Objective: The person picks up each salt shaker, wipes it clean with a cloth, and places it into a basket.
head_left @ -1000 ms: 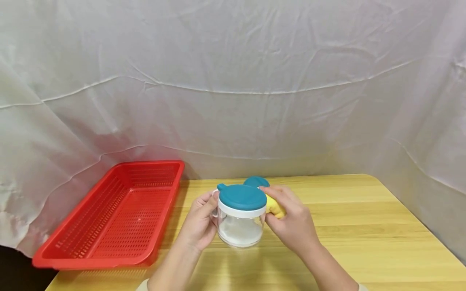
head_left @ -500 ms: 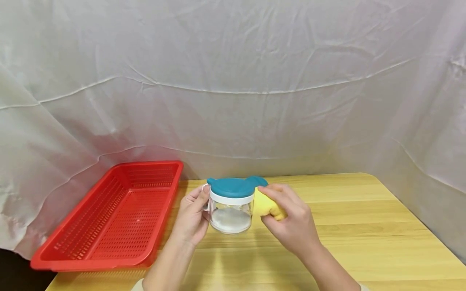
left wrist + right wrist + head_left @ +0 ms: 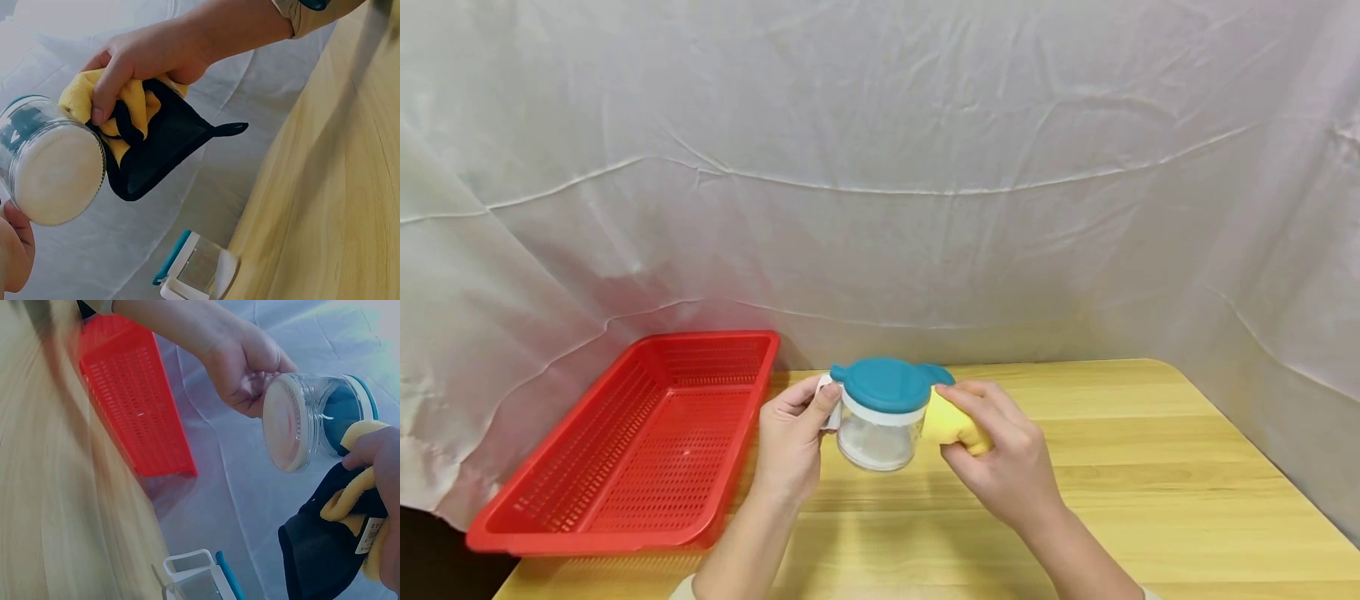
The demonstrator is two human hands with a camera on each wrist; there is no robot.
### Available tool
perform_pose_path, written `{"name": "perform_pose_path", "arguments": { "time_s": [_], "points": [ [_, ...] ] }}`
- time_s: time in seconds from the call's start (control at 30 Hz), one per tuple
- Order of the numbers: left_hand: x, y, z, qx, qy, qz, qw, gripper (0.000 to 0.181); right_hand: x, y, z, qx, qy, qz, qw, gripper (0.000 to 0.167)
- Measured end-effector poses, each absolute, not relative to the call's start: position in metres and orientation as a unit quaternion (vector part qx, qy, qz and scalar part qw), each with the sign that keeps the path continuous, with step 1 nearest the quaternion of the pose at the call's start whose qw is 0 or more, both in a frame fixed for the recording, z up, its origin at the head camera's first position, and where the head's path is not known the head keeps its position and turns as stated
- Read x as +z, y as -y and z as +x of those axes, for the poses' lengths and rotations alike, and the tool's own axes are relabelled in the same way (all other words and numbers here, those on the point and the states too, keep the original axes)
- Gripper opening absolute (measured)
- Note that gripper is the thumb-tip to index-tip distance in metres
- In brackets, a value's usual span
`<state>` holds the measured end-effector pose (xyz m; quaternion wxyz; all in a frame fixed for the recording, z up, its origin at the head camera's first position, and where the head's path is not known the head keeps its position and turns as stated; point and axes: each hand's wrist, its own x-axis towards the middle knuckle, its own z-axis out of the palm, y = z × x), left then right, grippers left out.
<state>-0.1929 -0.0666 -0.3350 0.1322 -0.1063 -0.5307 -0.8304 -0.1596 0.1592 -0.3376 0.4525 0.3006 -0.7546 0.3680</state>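
Roughly mid-frame, just below centre in the head view, a clear jar (image 3: 874, 446) hangs tilted above the table (image 3: 1112, 500), its teal lid (image 3: 886, 385) on. To its left, the left hand (image 3: 792, 437) grips the white handle (image 3: 833, 418); to its right, the right hand (image 3: 1003, 437) holds a bunched yellow cloth (image 3: 947, 421) against the jar. The jar looks stiff, smooth and probably slippery, fragile if glass; the handle seems the surest hold, with fingers under the base as backup. A red basket (image 3: 602, 545) fills the lower left.

In the left wrist view, the jar sits at the left edge; whether its pale base is contents or plain bottom cannot be told, so its weight is uncertain. Upper middle, the right fingers curl into the cloth, which looks soft and light, its dark side ending in a loop (image 3: 231, 129). A second jar (image 3: 203, 265) stands at bottom centre.

In the right wrist view, the jar is right of upper centre, the left fingers curled beside it; the right hand, at the right edge, clasps the cloth, a label (image 3: 370, 535) showing.
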Motion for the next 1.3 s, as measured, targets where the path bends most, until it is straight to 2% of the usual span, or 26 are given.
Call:
{"name": "perform_pose_path", "arguments": {
  "time_s": [0.13,0.5,0.73,0.9,1.1,1.3],
  "points": [
    [-0.334,0.067,-0.193,-0.821,0.539,-0.112,0.15,0.03,-0.337,-0.16,-0.159,0.363,0.754,0.3,0.459,0.052],
    [-0.335,0.065,-0.193,-0.788,0.571,-0.14,0.183,0.017,-0.333,-0.165,-0.162,0.353,0.738,0.301,0.49,0.05],
    [-0.336,0.066,-0.193,-0.772,0.59,-0.142,0.189,0.014,-0.331,-0.167,-0.161,0.349,0.748,0.295,0.481,0.049],
    [-0.338,0.066,-0.193,-0.733,0.626,-0.171,0.205,0.017,-0.327,-0.17,-0.16,0.28,0.765,0.314,0.487,0.052],
    [-0.341,0.063,-0.193,-0.683,0.667,-0.187,0.231,0.016,-0.323,-0.173,-0.157,0.202,0.801,0.328,0.459,0.05],
    [-0.348,0.055,-0.188,-0.666,0.683,-0.197,0.225,0.018,-0.322,-0.169,-0.152,0.181,0.8,0.342,0.459,0.046]
  ]
}}
